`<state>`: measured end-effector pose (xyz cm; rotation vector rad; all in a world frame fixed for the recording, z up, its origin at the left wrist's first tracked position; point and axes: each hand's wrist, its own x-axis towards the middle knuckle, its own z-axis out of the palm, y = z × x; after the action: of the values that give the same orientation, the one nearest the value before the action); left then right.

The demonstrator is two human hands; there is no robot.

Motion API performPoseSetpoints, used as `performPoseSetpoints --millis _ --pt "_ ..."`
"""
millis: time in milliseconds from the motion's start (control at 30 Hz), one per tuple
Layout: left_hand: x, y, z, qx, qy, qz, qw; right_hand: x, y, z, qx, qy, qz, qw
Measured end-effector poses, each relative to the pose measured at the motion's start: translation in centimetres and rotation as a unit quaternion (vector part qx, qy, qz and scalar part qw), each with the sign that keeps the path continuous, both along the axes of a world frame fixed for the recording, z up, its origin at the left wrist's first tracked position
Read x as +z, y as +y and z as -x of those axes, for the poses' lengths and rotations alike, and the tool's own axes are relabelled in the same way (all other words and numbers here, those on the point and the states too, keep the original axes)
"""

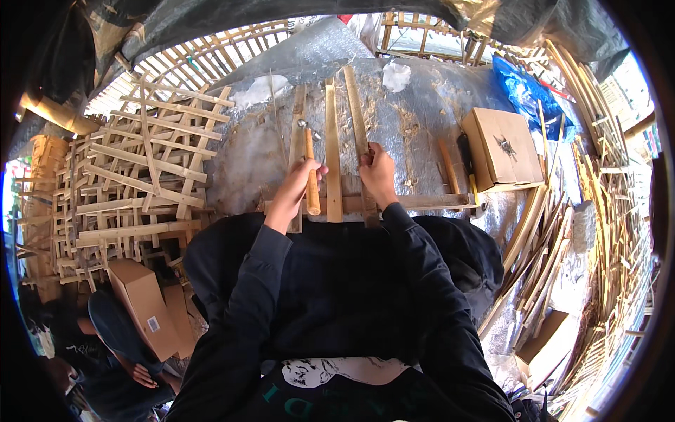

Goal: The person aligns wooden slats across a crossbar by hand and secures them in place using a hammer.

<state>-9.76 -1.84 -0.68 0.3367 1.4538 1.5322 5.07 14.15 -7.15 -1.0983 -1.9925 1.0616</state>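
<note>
My left hand (299, 184) grips a hammer by its wooden handle (311, 184); the metal head (304, 124) points away from me over the left slat. Three long bamboo slats lie side by side on a grey sheet: left slat (298, 119), middle slat (332, 133), right slat (354, 105). A cross slat (429, 202) runs under them near my knees. My right hand (378, 172) presses down on the near end of the right slat, fingers curled on it.
Stacks of finished bamboo lattice frames (140, 183) stand at left. A cardboard box (503, 144) sits at right, another box (144, 306) at lower left. Loose bamboo strips (555, 232) pile along the right. Another person's hand (140, 376) shows at lower left.
</note>
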Motion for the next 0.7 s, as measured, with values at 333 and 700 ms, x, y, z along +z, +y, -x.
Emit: performPoseSetpoints --millis 333,700 --pt "-0.8 0.4 -0.5 -0.066 -0.043 -0.05 0.996 0.5 -2.6 2.0 -0.005 -0.091 -0.075 0.993" --pt "-0.9 0.4 -0.5 -0.064 -0.069 -0.071 0.993 7.6 -0.2 -6.4 0.233 -0.079 -0.071 0.967"
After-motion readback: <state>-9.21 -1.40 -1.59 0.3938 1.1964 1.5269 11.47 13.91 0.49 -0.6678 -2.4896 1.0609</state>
